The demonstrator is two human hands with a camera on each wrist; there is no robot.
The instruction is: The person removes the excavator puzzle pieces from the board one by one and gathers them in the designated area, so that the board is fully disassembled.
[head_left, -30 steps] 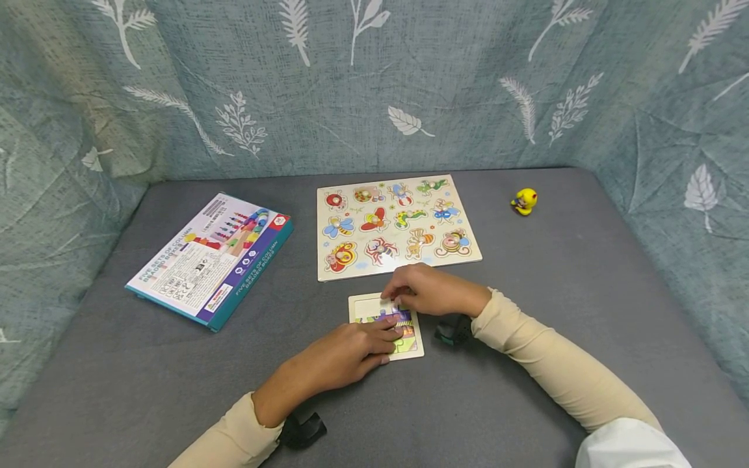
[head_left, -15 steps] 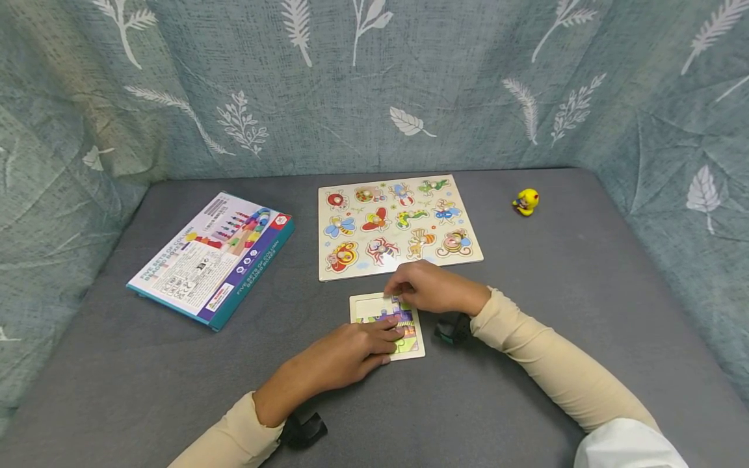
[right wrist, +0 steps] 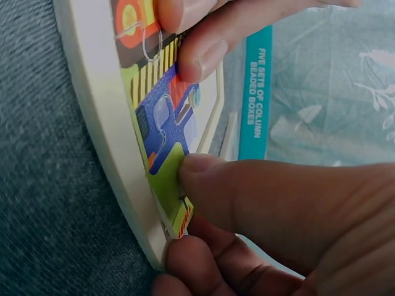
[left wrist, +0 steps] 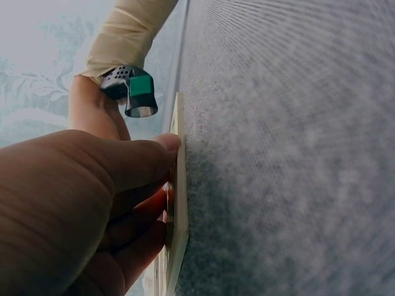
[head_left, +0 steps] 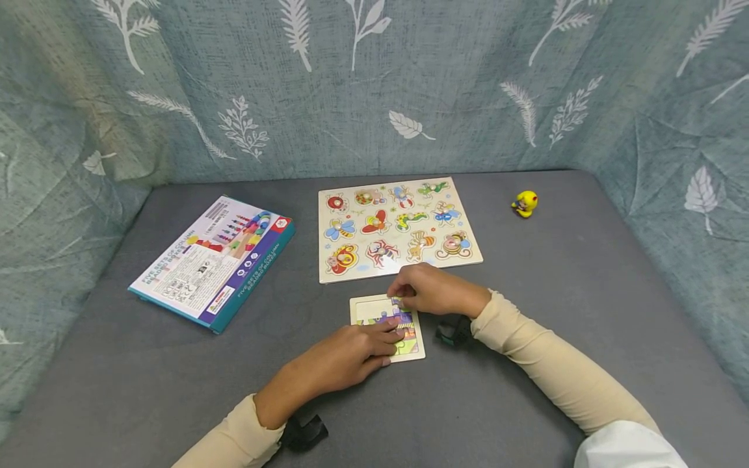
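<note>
A small jigsaw puzzle in a pale wooden frame [head_left: 368,299] lies on the grey table, its lower part filled with colourful pieces. My left hand [head_left: 352,352] rests on it, fingertips laid across the pieces and thumb [left wrist: 142,159] against the frame's near edge. At the far right corner my right hand [head_left: 435,289] pinches a green puzzle piece [right wrist: 168,190] between thumb and fingers. In the right wrist view this piece sits beside a blue one [right wrist: 166,120], its outer end tilted up from the frame. Pale backing shows at the far left of the puzzle.
Behind the small puzzle lies a larger wooden insect peg puzzle [head_left: 404,224]. A beaded-toy box [head_left: 210,260] is on the left, and a small yellow toy figure [head_left: 525,203] at the back right. A patterned curtain [head_left: 328,97] hangs along the table's far edge.
My right hand has shifted slightly to the right with the puzzle piece, towards the frame's corner. My left hand stays where it was on the puzzle.
</note>
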